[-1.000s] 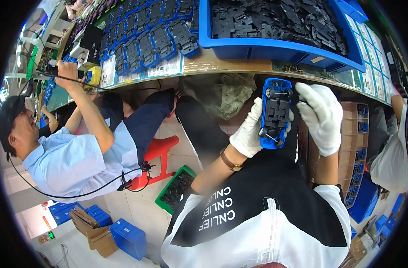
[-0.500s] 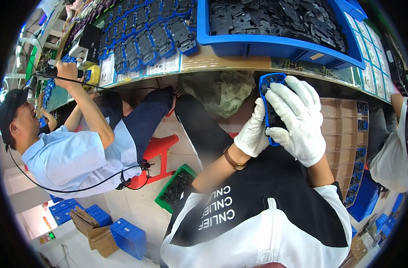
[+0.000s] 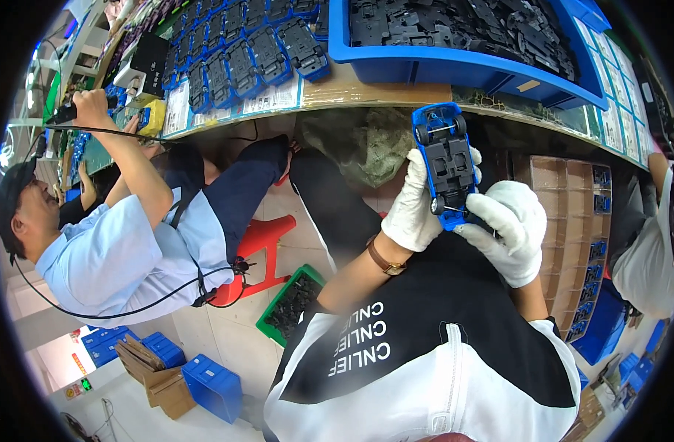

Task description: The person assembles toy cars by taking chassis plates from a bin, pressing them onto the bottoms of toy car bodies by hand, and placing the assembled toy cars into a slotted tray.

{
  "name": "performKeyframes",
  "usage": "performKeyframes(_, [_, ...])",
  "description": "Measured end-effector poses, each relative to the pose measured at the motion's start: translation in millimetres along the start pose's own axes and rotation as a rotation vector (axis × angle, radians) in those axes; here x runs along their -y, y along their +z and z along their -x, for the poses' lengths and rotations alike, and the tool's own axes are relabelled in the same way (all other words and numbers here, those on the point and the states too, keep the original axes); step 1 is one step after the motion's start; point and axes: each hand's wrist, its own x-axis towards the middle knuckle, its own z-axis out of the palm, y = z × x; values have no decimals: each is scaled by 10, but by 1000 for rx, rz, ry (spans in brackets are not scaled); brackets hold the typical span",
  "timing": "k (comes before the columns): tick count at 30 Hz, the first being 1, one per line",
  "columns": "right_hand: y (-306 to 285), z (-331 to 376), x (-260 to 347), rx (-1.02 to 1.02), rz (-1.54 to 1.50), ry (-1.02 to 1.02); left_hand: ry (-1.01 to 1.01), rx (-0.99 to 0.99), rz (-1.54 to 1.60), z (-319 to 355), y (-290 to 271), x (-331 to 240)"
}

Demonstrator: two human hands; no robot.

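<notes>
A blue toy car (image 3: pixel 449 158) is held underside up in front of me, its black chassis, wheels and metal axles showing. My left hand (image 3: pixel 416 214), in a white glove, wraps round it from the left, with fingertips showing at its right edge. At the car's lower right corner, my gloved right hand (image 3: pixel 508 230) has its curled fingers and thumb against the wheel end. Whether a small part sits between those fingertips I cannot make out. On the bench beyond, rows of similar blue and black toy cars (image 3: pixel 267 55) lie underside up.
A large blue bin (image 3: pixel 469 62) full of black chassis parts stands on the bench edge (image 3: pixel 381 94). Right of me is a divided tray (image 3: pixel 565 221) with some blue pieces. A green crate (image 3: pixel 267 320) sits on the floor. At left, a co-worker (image 3: pixel 116 243) sits on a red stool (image 3: pixel 267 247).
The toy car has tipped so its underside faces me more fully. My right hand has slid off the chassis down to the lower end, its fingers now curled. My left hand keeps its hold.
</notes>
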Motion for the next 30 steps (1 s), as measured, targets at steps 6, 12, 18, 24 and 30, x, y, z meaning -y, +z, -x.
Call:
performKeyframes(6, [-17, -12, 18, 36, -23, 65, -3, 12, 66, -16, -46, 27])
performKeyframes(12, [-42, 86, -40, 130, -74, 104, -27, -19, 16, 28, -47, 52])
performKeyframes(18, [-121, 48, -34, 123, 95, 17, -51, -40, -2, 63, -68, 68])
performKeyframes(24, [-154, -22, -76, 150, 90, 0, -34, -91, -6, 64, -49, 94])
performKeyframes(30, [-104, -23, -118, 145, 83, 30, -49, -95, -41, 69, -38, 77])
